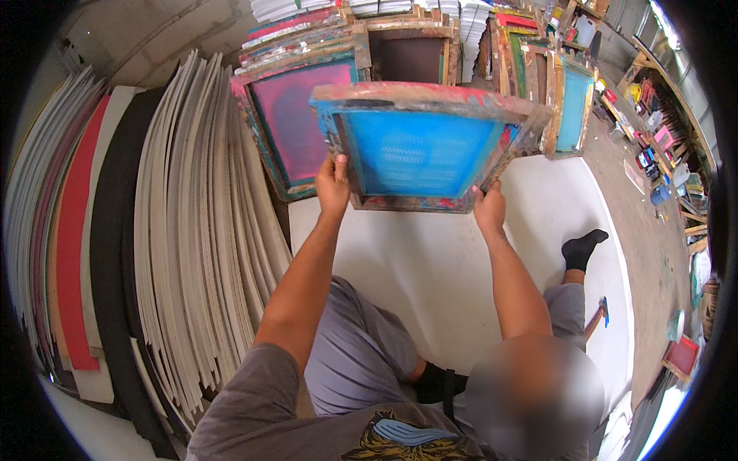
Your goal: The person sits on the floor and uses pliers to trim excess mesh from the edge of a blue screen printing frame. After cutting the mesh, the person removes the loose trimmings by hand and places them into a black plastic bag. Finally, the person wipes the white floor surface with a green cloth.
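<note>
Between my two hands a screen printing frame (415,154) is held up, its blue mesh facing me and its wooden border stained with paint. Rows of pale marks show across the mesh. My left hand (333,184) grips the frame's left side, thumb on the front. On the lower right corner, my right hand (490,207) is closed round the wooden edge. Just behind the held frame, a frame with pink and purple mesh (296,115) leans against a stack of similar frames. A frame with dark mesh (407,58) stands beside it, partly covered by the held one.
A white board (384,253) lies under me, with a blue-ended tool (603,311) at its right. Tall stacked sheets (184,230) stand along the left. More frames, one with light blue mesh (573,107), lean at the back right. Shelves with containers line the far right.
</note>
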Action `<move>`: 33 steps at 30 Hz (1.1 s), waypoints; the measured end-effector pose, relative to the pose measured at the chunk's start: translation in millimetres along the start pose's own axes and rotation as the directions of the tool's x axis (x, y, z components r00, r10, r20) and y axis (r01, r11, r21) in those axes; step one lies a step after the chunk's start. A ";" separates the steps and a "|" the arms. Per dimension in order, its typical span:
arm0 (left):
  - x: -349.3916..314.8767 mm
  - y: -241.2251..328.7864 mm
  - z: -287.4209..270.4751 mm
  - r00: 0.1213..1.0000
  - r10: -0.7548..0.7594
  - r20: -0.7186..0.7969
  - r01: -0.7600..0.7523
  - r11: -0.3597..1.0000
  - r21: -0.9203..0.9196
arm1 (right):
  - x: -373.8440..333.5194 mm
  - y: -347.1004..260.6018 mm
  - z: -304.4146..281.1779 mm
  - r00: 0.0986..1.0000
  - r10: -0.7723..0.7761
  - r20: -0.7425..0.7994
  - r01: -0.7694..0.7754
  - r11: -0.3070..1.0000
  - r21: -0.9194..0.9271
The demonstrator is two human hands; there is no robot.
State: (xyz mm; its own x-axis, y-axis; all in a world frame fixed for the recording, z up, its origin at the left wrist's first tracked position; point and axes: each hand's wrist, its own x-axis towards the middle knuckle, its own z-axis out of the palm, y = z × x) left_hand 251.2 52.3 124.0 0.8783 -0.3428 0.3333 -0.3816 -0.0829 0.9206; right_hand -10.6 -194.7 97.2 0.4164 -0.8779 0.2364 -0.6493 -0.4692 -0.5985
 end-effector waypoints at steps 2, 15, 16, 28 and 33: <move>10.8 -1.9 -20.6 0.996 -0.086 -0.030 0.086 0.996 0.009 | -2.7 -10.0 6.6 0.998 -0.069 0.015 0.068 0.997 0.021; 75.3 -49.0 -145.0 0.936 -0.033 -0.349 0.080 0.989 0.122 | -2.9 -171.5 90.8 0.958 -0.135 0.254 0.121 0.990 0.068; 79.5 -60.9 -147.3 0.942 -0.044 -0.333 0.085 0.990 0.111 | -1.8 -174.4 101.3 0.956 -0.135 0.262 0.112 0.989 0.098; 78.9 -76.8 -116.0 0.954 -0.152 -0.259 0.207 0.958 0.198 | 17.3 -158.2 124.5 0.875 -0.206 0.438 0.120 0.969 0.215; 61.8 -92.0 -102.8 0.952 -0.177 -0.251 0.257 0.906 0.336 | -12.1 -129.3 126.2 0.886 -0.312 0.344 0.205 0.928 0.312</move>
State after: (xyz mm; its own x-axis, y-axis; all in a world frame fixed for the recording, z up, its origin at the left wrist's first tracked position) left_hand 370.2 134.9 80.8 0.9757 -0.0765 0.2051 -0.2164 -0.4780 0.8513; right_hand 148.5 -111.3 75.1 0.7900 -0.5986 0.1327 -0.3182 -0.5853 -0.7458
